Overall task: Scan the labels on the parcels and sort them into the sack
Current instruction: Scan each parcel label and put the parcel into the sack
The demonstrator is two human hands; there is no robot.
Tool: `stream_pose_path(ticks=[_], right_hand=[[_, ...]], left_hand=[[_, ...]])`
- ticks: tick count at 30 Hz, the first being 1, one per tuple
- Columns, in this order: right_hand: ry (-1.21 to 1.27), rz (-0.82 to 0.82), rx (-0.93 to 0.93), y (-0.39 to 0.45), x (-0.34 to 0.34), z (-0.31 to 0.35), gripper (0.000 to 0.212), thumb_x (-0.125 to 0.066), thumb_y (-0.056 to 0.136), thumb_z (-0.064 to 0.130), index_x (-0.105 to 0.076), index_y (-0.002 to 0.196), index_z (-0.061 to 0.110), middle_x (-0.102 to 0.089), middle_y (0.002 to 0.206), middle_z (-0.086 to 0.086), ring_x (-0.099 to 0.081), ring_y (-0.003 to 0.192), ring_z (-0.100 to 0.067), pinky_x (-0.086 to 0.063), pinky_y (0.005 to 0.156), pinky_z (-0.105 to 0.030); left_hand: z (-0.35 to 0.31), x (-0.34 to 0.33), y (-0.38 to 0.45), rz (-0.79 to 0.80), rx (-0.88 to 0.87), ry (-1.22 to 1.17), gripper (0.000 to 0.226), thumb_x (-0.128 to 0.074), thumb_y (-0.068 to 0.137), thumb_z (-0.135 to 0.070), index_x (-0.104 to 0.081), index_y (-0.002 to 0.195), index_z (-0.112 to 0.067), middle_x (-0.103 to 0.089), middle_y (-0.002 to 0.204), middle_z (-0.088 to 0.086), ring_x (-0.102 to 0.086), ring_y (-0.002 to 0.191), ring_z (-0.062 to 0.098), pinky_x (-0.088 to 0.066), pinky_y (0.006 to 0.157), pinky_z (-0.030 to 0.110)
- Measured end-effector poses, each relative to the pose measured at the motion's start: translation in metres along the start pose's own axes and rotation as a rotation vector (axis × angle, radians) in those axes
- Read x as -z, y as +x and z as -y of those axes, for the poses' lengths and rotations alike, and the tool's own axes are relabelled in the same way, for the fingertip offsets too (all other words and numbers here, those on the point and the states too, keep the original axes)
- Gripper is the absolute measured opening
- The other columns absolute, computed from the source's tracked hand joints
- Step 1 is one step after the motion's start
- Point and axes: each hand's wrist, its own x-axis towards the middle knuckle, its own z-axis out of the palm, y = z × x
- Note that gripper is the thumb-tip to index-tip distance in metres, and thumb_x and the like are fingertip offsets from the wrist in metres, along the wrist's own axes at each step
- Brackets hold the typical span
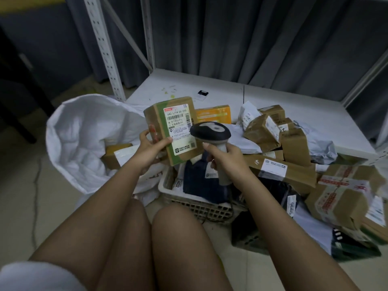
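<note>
My left hand point(151, 148) holds a brown cardboard parcel point(156, 116) upright, its white barcode label point(180, 124) facing me. My right hand point(225, 155) grips the handle of a grey handheld scanner point(210, 131), whose dark head sits right in front of the label's lower right part. The white sack point(84, 139) gapes open on the left, with a couple of parcels point(114, 153) lying at its mouth. Many more parcels point(283, 143) are heaped to the right.
A white slatted basket point(201, 204) with dark bags stands in front of my knees. Cardboard boxes point(342, 196) and grey mailers spread over a low white shelf board point(189, 85) and the floor at right. A metal rack upright point(102, 49) rises behind the sack.
</note>
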Motion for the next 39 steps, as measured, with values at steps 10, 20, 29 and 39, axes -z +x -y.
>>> stream_pose_path(ticks=[10,20,29,39], right_hand=[[-0.055,0.166,0.194,-0.067,-0.020,0.054,0.023,-0.075,0.084,0.027,-0.062,0.074,0.011,-0.051,0.045,0.008,-0.046,0.043,-0.007,-0.040,0.045,-0.019],[-0.030,0.123,0.221,-0.081,-0.022,0.066,0.028,-0.078,0.081,0.029,-0.058,0.066,0.015,-0.051,0.046,0.004,-0.046,0.043,-0.009,-0.040,0.045,-0.022],[0.127,0.026,0.143,-0.045,-0.042,0.039,0.027,-0.074,0.085,0.031,-0.058,0.075,0.012,-0.052,0.058,-0.005,-0.050,0.050,-0.011,-0.044,0.051,-0.024],[0.136,-0.014,-0.023,0.013,-0.064,-0.005,0.028,-0.073,0.087,0.027,-0.058,0.071,0.011,-0.051,0.054,-0.006,-0.049,0.046,-0.013,-0.044,0.053,-0.027]], left_hand=[[-0.015,0.037,-0.063,-0.081,-0.073,-0.020,0.081,-0.072,0.084,-0.031,-0.017,0.143,-0.027,-0.055,0.129,0.003,-0.062,0.103,0.019,-0.052,0.076,0.037],[-0.025,0.043,-0.081,-0.116,-0.131,-0.011,0.082,-0.071,0.084,-0.029,-0.017,0.145,-0.023,-0.052,0.133,0.005,-0.060,0.093,0.016,-0.051,0.085,0.042],[-0.003,0.090,-0.057,-0.341,-0.127,0.080,0.083,-0.081,0.069,-0.045,-0.018,0.122,-0.029,-0.049,0.132,0.008,-0.056,0.114,0.027,-0.049,0.097,0.044],[0.016,0.139,0.003,-0.481,-0.043,0.517,0.083,-0.057,0.080,-0.068,-0.027,0.148,-0.030,-0.015,0.156,0.019,-0.013,0.144,0.037,-0.016,0.117,0.052]])
